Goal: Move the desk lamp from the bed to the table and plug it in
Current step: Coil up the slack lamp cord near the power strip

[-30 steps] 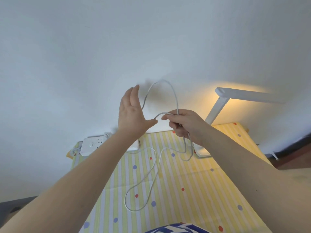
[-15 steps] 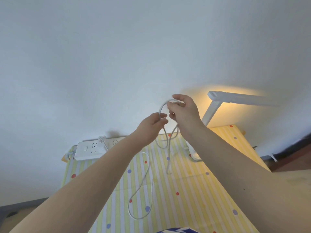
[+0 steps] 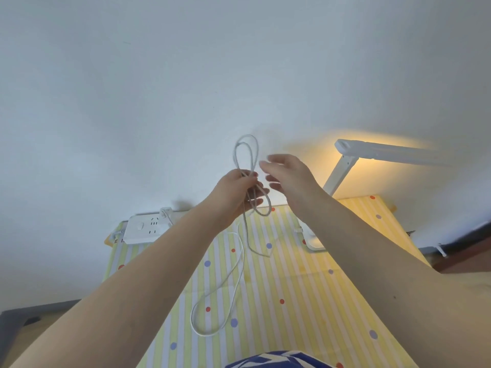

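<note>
Both hands hover above the far half of the table (image 3: 305, 288). Half a second ago both pinched the white cord (image 3: 245, 155); now the left hand (image 3: 236, 193) alone grips the gathered loops, fingers curled round the bundle, while the right hand (image 3: 285, 176) has let go and hangs just beside it, fingers spread and holding nothing. Two loops stand up above the left fist where only one short arc showed before, and the slack trailing across the tablecloth has shortened, though one long loop still lies toward the near edge. That suggests the spare cord is being coiled, not plugged.

Right of the hands, the desk lamp (image 3: 342, 168) stands on the table, lit and casting a warm glow on the wall (image 3: 186, 75), so it appears to be powered already; its base is partly hidden by the right forearm. A white power strip (image 3: 144, 229) lies at the far left corner against the wall. Yellow-striped cloth with coloured dots covers the table. Dark floor shows at both sides.
</note>
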